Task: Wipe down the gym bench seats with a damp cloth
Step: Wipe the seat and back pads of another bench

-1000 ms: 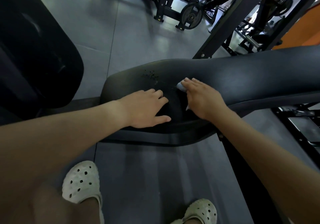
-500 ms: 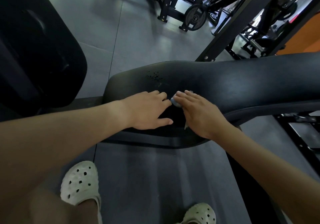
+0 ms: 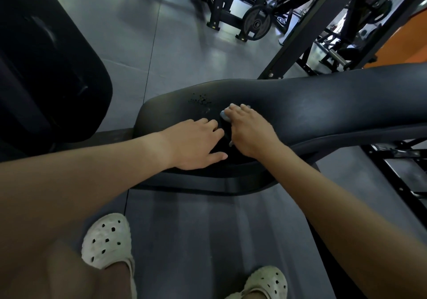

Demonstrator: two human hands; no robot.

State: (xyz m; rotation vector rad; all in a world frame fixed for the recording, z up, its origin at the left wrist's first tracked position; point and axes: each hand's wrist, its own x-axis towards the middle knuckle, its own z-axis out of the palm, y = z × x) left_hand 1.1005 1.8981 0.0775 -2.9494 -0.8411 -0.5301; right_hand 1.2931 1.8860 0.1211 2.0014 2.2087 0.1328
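Left of the long black padded vinyl bench seat [image 3: 323, 104] stands a big rounded black cushion pad [image 3: 46, 68], a little apart from the seat's end. On the near left part of the seat lies the left hand [image 3: 196, 144], flat with its palm down. Its fingers are almost straight, the thumb is spread toward the near edge, and it holds nothing. Beyond its fingertips, on the seat's top, there is a patch of small dark specks [image 3: 201, 100]. Just right of the left hand, the right hand [image 3: 251, 132] rests on the seat with fingers [image 3: 242, 110] stretched and close together, pressing down a small pale blue-grey cloth [image 3: 223, 115]. The cloth is under the fingers and palm. One bit shows at the fingertips on the left side, another small corner near the thumb side. The thumb itself is hidden. Below the seat's near edge, on the grey floor, are two white perforated clogs [image 3: 106, 241].
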